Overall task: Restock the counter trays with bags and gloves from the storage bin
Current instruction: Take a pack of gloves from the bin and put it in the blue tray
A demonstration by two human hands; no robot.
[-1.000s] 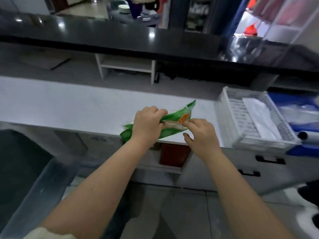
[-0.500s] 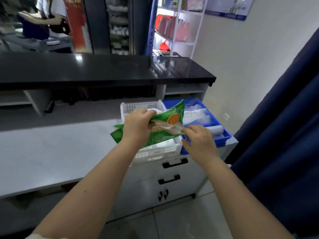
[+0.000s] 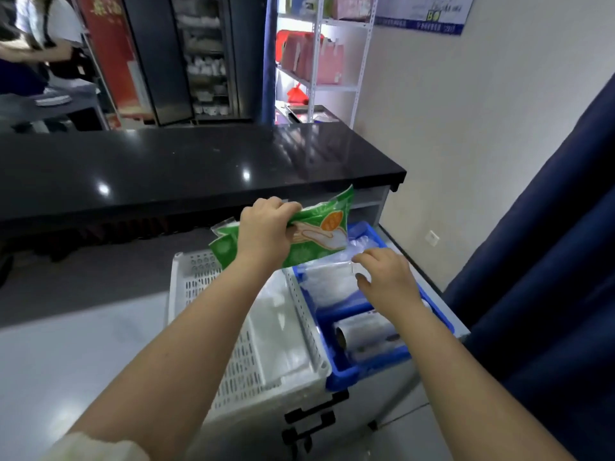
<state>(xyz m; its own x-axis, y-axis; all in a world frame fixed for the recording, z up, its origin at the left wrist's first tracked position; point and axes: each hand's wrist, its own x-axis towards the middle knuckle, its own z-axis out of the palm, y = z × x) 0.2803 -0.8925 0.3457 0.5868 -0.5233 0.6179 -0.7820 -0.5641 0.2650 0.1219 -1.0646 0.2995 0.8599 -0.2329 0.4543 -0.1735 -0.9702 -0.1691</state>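
Note:
My left hand grips a green glove packet and holds it up over the far ends of two trays. My right hand pinches clear plastic gloves coming out of the packet's open end, over the blue tray. The blue tray holds clear gloves at the back and a roll of plastic bags at the front. To its left stands a white slotted tray with flat clear bags lying in it. Both trays sit on the white counter.
A black raised countertop runs behind the trays. A dark blue curtain hangs at the right. Drawer handles show below the trays. A person stands at the far left behind the counter, near shelving.
The view has swung right and closer to the trays. My hands carried the green packet from the counter edge to above the trays, and my right hand now pulls clear gloves out.

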